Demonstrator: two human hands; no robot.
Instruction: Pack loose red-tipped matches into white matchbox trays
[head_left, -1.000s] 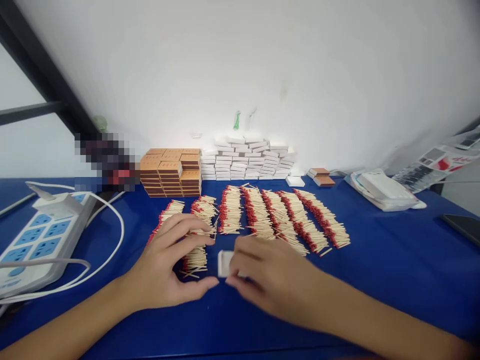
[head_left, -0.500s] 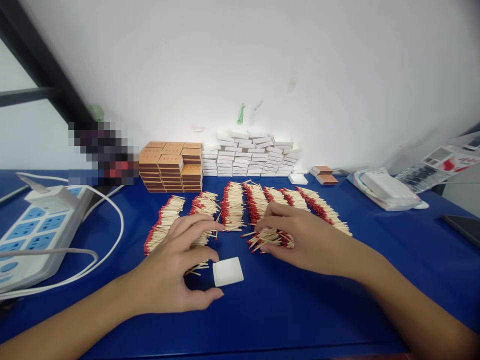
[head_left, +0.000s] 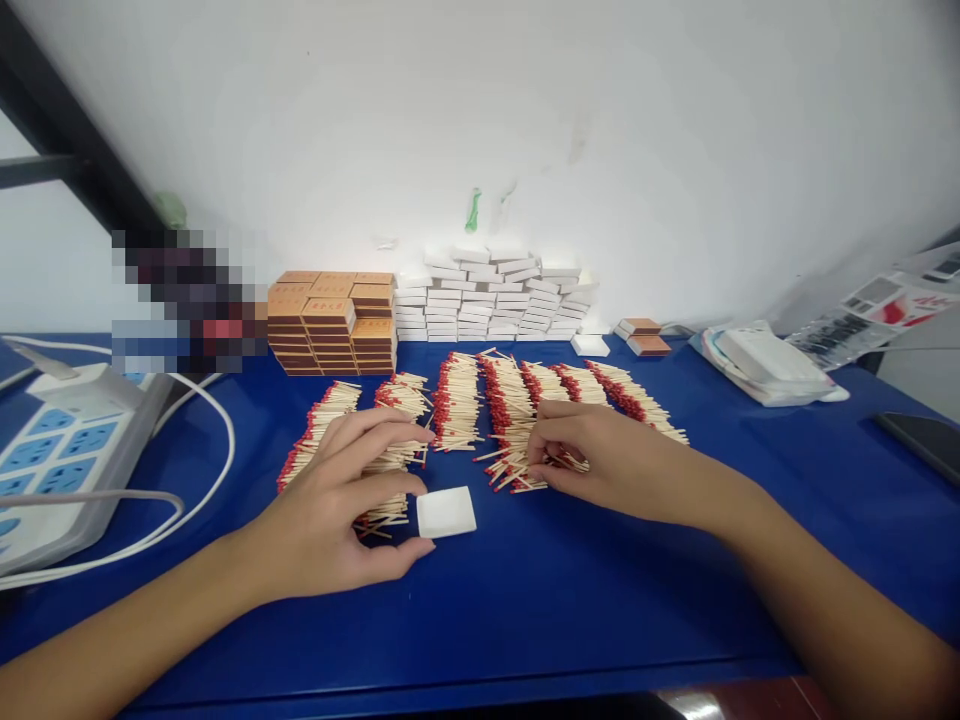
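Note:
A small white matchbox tray (head_left: 447,512) lies on the blue table, open side up. My left hand (head_left: 337,505) has thumb and index finger at opposite sides of its left end, touching it, while the other fingers stretch over the matches behind. My right hand (head_left: 592,450) is closed in a pinch over the near end of a row of red-tipped matches (head_left: 504,400); its fingertips partly hide the matches they hold. More rows of matches (head_left: 457,405) spread side by side across the table, some behind my left hand.
Stacked orange-brown matchboxes (head_left: 330,325) stand by the wall at left, beside a pile of white trays (head_left: 487,300). A few matchboxes (head_left: 643,338) lie farther right, near a white plastic packet (head_left: 765,370). A power strip (head_left: 67,460) with white cables occupies the left; a dark phone-like object (head_left: 922,445) lies right.
My left thumb and index finger have drawn closer together around the tray. My right fingers have closed more tightly at the matches. The whole view has shifted slightly.

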